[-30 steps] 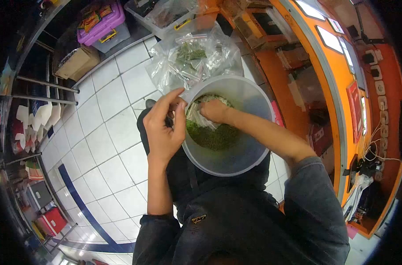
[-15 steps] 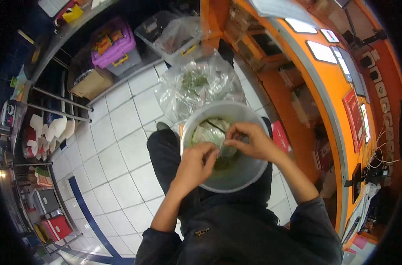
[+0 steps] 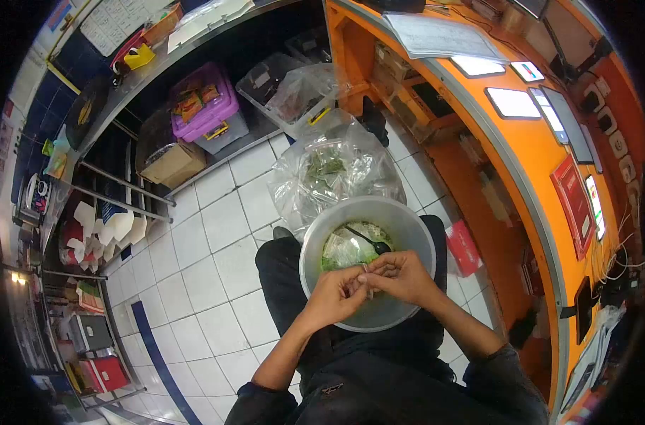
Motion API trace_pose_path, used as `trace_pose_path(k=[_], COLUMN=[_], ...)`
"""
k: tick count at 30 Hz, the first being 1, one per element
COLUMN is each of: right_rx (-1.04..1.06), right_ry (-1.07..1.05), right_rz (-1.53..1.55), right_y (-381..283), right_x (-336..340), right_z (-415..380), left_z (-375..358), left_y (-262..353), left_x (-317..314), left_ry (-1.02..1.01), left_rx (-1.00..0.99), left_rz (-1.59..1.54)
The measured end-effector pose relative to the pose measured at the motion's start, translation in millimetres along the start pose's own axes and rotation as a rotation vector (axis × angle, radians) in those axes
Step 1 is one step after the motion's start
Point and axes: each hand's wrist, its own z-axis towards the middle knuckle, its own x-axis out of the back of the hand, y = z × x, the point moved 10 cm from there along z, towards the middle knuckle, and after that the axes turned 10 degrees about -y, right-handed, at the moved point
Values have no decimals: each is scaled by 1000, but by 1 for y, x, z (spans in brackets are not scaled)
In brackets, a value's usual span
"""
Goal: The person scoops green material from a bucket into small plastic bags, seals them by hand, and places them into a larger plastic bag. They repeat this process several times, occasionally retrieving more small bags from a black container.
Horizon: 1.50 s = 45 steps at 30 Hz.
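Observation:
A wide metal pot (image 3: 309, 265) rests on my lap between my knees. Inside are chopped greens (image 3: 328, 263), clear plastic (image 3: 347, 248) and a black spoon (image 3: 380, 247). My left hand (image 3: 334, 294) and my right hand (image 3: 404, 278) meet over the near side of the pot, fingertips pinched together. Whatever lies between the fingers is too small and covered to name. Just beyond the pot, a large clear plastic bag (image 3: 294, 173) stands on the floor with leafy greens (image 3: 326, 165) in it.
On my right runs an orange counter (image 3: 528, 152) with phones and a red frame (image 3: 572, 205). Ahead stand a purple-lidded box (image 3: 205, 106), a clear bin (image 3: 262, 85) and a cardboard box (image 3: 170, 166). White cartons (image 3: 110, 230) sit on a left shelf. A red box (image 3: 464, 249) is by my right knee.
My hands have come together and now touch at the fingertips, nearer the pot's front side. Transparent plastic showed between them before. The camera view has shifted, and the spoon's bowl shows more plainly.

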Motion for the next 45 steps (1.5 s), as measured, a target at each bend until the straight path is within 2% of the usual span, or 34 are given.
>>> trace_pose_path(k=[1,3,7,9,10,11,13,15,17,19,22,24,25,27,29,31,32,34,38,45], right_rx=[2,-96,-99,6,50,30,-6,23,162,146,104,78,133,196,192,223,249,241,249,263], right_ry=[5,-17,-27,-41,-74,-67,-137,-99,19,63,122,139,180,222,108,82,56,14,-52,-18], right_rz=[4,156,173,120,-6,10,-72,-122,-433,-410,-405,-416,-477,-538,-483,-499,-513,-535,-580,-542], right_y=[-1,8,7,-4,-7,-7,-18,-19,-36,-34,-37,-36,-42,-51,-49,-48,-48,-55,-59,-53], right_x=[2,2,-2,-4,-7,-8,-17,-17,-14,-12,-7,-6,-4,0,-2,-5,-9,-10,-13,-7], right_z=[0,0,-5,-5,-4,-7,-7,-6,-7,-8,-11,-14,-18,-21,-19,-19,-19,-20,-18,-17], left_z=[0,-2,-8,-6,-6,-4,-6,-8,-8,-12,-18,-18,-19,-12,-9,-2,-2,-2,-1,-4], left_y=[2,-8,-8,-2,-5,13,7,6,7,12,32,35,37,35,32,21,20,32,38,46], left_x=[0,-6,-8,0,0,1,3,3,5,12,12,8,8,7,5,-2,-3,-6,-7,-8], left_ry=[-5,-73,-89,-19,-13,32,80,131,194,344,458,472,493,441,393,255,252,241,265,385], left_rx=[1,118,114,24,53,-78,-108,-105,-111,-105,-131,-129,-131,-143,-155,-133,-131,-220,-240,-305], left_rz=[3,-239,-329,-140,-105,-108,-86,-47,1,111,256,293,333,290,241,43,44,180,240,429])
